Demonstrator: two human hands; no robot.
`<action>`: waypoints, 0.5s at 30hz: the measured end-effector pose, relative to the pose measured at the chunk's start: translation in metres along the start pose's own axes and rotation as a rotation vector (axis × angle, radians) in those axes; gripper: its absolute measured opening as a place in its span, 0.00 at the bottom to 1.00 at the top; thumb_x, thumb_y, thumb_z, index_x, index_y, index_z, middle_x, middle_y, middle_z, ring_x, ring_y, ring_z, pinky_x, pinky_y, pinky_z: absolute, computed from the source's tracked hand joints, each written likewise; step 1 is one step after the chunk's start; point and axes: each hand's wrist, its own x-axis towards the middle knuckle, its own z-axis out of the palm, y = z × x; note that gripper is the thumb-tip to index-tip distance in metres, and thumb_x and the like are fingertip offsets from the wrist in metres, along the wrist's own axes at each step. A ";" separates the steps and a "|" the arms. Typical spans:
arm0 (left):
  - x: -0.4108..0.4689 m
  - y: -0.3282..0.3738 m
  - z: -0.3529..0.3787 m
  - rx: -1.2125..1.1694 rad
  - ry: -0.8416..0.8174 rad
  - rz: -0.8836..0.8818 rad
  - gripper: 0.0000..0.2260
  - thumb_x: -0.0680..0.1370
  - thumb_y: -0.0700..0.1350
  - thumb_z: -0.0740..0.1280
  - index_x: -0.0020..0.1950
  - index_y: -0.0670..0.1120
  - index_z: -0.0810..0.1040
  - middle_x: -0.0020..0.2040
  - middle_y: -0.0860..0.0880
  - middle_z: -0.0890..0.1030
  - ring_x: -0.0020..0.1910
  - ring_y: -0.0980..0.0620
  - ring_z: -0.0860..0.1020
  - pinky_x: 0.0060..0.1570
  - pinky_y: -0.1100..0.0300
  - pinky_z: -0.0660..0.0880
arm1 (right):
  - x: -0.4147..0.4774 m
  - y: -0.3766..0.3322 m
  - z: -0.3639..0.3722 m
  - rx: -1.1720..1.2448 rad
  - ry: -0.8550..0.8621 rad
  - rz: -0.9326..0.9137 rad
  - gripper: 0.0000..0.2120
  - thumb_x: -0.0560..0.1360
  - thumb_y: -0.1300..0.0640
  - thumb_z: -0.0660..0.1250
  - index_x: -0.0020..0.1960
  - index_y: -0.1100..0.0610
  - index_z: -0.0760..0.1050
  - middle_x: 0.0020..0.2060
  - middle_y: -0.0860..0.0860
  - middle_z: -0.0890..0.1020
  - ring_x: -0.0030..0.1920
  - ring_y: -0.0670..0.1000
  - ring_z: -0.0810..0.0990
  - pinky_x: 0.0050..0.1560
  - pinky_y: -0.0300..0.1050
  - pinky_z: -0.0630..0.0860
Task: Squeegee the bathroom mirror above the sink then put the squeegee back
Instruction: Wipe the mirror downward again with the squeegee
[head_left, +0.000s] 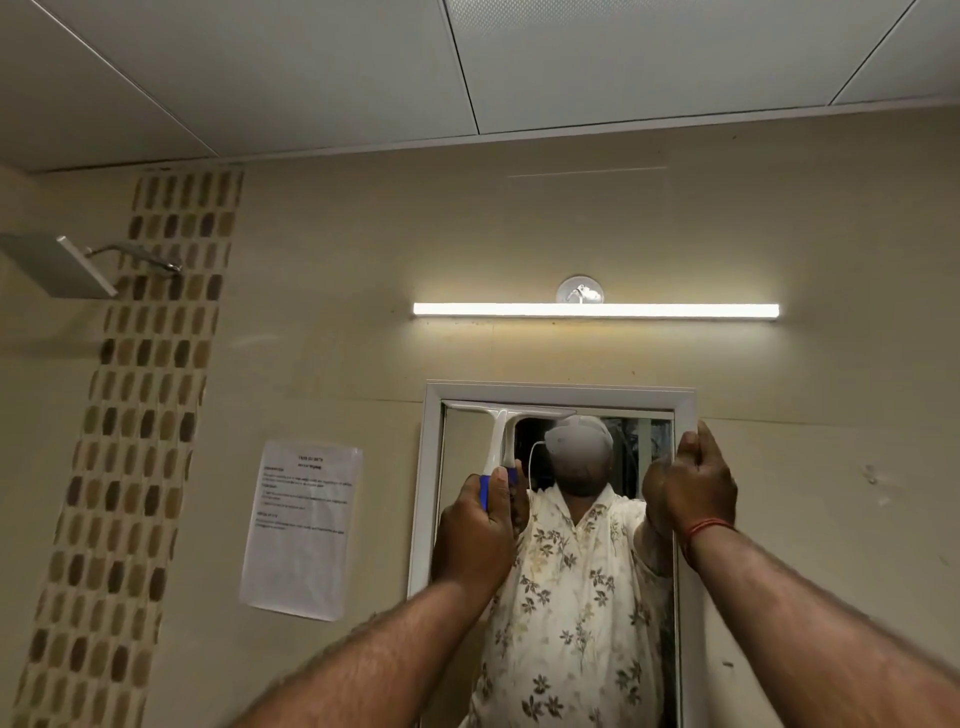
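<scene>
**Bystanding items.** A square metal shower head (57, 267) is mounted on the far left wall. A white printed paper notice (304, 530) is stuck just beside the mirror. Neither is involved.

**Left hand** (475, 535). The fingers are wrapped round the grip of the white plastic squeegee with blue handle (501, 431). Its blade lies level on the glass in the top left corner of the white-framed rectangular wall mirror (423, 493), just under the frame.

**Right hand** (698, 486). The fingers are curled on the mirror's right frame edge, apparently bracing it.

**Risks, as judged:**
1. The blade spans roughly half the glass, so a pass without overlap would leave a streak down the middle.
2. A tilted handle or uneven pressure would lift one blade end and make it skip.
3. The right hand sits in the path of the right-side pass and could smear the glass there.
4. The sink and the squeegee's resting place are out of view.
</scene>
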 end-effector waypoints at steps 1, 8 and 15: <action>-0.001 0.000 0.001 -0.011 0.004 -0.002 0.24 0.84 0.70 0.55 0.51 0.52 0.79 0.41 0.48 0.86 0.41 0.49 0.86 0.45 0.41 0.86 | 0.000 0.001 0.000 0.005 -0.004 0.001 0.23 0.90 0.44 0.56 0.84 0.46 0.69 0.77 0.61 0.76 0.77 0.65 0.73 0.79 0.57 0.68; -0.008 0.000 0.015 -0.026 0.043 -0.012 0.24 0.85 0.70 0.54 0.52 0.54 0.79 0.41 0.50 0.86 0.40 0.51 0.86 0.43 0.42 0.86 | -0.003 0.001 -0.003 0.008 -0.004 -0.034 0.24 0.90 0.44 0.56 0.84 0.46 0.68 0.78 0.59 0.77 0.78 0.65 0.73 0.79 0.57 0.68; -0.010 -0.004 0.022 -0.029 0.037 -0.016 0.21 0.87 0.67 0.55 0.52 0.54 0.79 0.40 0.50 0.86 0.39 0.53 0.85 0.44 0.42 0.85 | -0.012 -0.007 -0.008 0.038 -0.028 -0.054 0.23 0.91 0.46 0.56 0.85 0.47 0.68 0.79 0.55 0.76 0.79 0.63 0.73 0.78 0.53 0.67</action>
